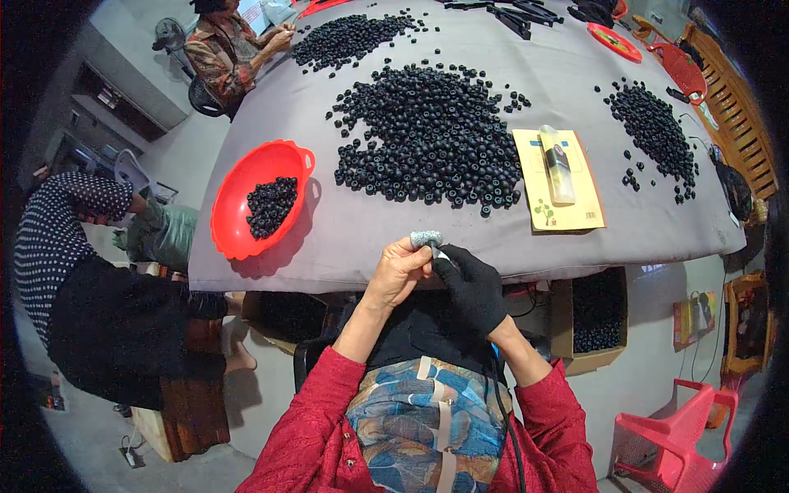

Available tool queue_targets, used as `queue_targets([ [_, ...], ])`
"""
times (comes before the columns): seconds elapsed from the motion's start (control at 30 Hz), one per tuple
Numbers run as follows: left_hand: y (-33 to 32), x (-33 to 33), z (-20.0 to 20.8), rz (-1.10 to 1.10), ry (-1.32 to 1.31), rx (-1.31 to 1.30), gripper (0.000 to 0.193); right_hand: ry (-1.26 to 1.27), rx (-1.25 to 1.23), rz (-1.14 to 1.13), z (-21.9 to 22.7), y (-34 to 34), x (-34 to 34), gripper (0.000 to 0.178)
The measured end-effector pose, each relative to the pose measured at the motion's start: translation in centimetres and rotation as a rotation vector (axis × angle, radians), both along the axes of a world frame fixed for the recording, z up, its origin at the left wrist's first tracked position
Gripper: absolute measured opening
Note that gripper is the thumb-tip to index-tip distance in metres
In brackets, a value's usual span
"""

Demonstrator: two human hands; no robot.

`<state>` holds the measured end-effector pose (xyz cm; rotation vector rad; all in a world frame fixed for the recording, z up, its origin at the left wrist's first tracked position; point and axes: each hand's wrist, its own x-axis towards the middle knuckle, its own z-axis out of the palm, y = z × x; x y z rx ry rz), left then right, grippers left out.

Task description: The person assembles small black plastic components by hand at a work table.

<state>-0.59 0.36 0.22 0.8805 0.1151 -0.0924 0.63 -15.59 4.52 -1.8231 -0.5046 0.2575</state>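
My bare left hand [396, 273] and my black-gloved right hand [472, 289] meet just in front of the table's near edge. A small silvery-grey speckled piece [426, 238] sits at the left fingertips; whether it wraps a finger or is pinched there I cannot tell. The right fingers close together against its lower end, where a small whitish bit shows. Beyond my hands, a large heap of small black ring-like parts [427, 135] spreads over the grey tablecloth [329, 255]. To the left, a red scalloped bowl [234, 185] holds more black parts [271, 205].
A yellow booklet [588, 189] with a clear-and-black tube [559, 164] on it lies right of the heap. More black parts [653, 131] lie farther right. One person [226, 49] sits far left, another [82, 246] nearer left. A box [604, 361] and pink chair [674, 435] stand right.
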Motion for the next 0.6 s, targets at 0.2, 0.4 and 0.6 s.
queue_targets([
  [0.2, -0.1, -0.2, 0.6, -0.009, 0.016, 0.006, 0.016, -0.052, -0.028, -0.002, -0.2, 0.0, 0.0, 0.027],
  [0.4, 0.0, -0.2, 0.5, -0.021, 0.01, 0.002, 0.016, 0.022, -0.005, 0.006, 0.0, 0.0, 0.1, 0.028],
  [0.6, 0.0, -0.1, 0.6, -0.026, 0.011, 0.001, 0.015, 0.003, -0.007, 0.0, 0.0, 0.1, 0.1, 0.027],
])
